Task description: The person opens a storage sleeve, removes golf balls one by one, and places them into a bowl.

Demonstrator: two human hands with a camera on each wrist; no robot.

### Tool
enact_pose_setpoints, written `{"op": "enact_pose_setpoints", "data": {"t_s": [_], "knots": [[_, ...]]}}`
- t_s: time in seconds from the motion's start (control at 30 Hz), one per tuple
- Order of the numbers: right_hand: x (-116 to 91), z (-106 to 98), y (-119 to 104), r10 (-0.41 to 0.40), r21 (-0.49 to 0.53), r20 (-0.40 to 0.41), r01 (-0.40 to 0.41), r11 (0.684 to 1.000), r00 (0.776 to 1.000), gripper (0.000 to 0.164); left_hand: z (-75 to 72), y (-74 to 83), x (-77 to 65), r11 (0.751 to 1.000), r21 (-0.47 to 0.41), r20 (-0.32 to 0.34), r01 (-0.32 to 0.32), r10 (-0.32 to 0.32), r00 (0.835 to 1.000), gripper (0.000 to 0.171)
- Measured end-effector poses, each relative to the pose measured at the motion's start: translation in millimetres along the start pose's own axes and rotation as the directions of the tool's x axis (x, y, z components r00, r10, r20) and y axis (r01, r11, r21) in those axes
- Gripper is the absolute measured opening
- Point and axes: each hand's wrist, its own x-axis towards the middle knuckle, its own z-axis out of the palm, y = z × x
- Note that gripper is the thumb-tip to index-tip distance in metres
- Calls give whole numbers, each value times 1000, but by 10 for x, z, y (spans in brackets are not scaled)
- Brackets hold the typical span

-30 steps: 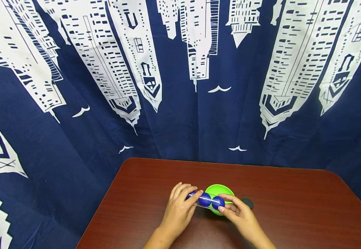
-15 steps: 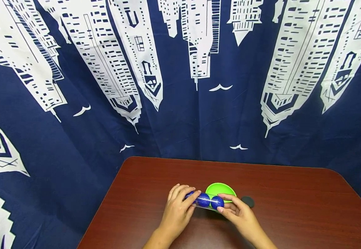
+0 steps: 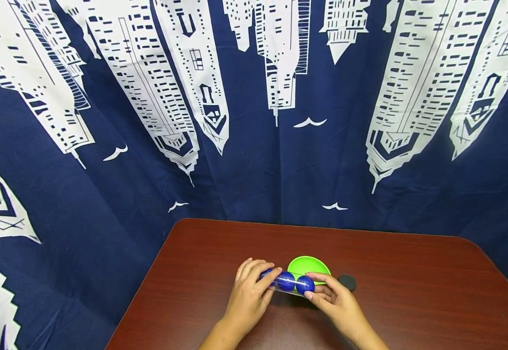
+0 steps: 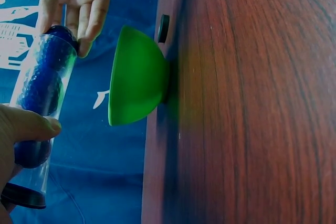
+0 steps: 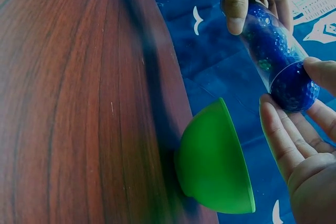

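Observation:
My left hand (image 3: 247,294) grips a clear plastic tube (image 4: 44,174) that holds blue, dimpled golf balls in a row. A black cap (image 4: 23,196) closes the tube's end by my left palm. At the other, uncapped end, a blue golf ball (image 5: 296,90) bulges partly out past the rim. The thumb and fingers of my right hand (image 3: 337,304) pinch this ball. The tube lies nearly level above the near side of a green bowl (image 3: 307,266), hiding part of it in the head view.
The bowl stands upright on a reddish-brown wooden table (image 3: 219,243). Just right of it lies a small dark round disc (image 3: 347,283), flat on the tabletop. Behind the table hangs a navy cloth (image 3: 254,184) printed with white buildings and birds.
Both hands and the tube keep almost the same place. The tube has shifted slightly left and toward me relative to the bowl, so the bowl's near rim is less visible beneath it.

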Motion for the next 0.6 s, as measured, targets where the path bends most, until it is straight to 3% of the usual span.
{"op": "enact_pose_setpoints", "data": {"t_s": [0.37,0.6], "knots": [[1,24,22,-24,-11,-18,24,1000,1000,40,28,-24,-52,1000,-26,9,11,-11,1000,57],[38,-2,-11,-50,-52,-40,48,997,998,40,-2,-47,-36,998,-21,22,53,-53,998,57]]}}
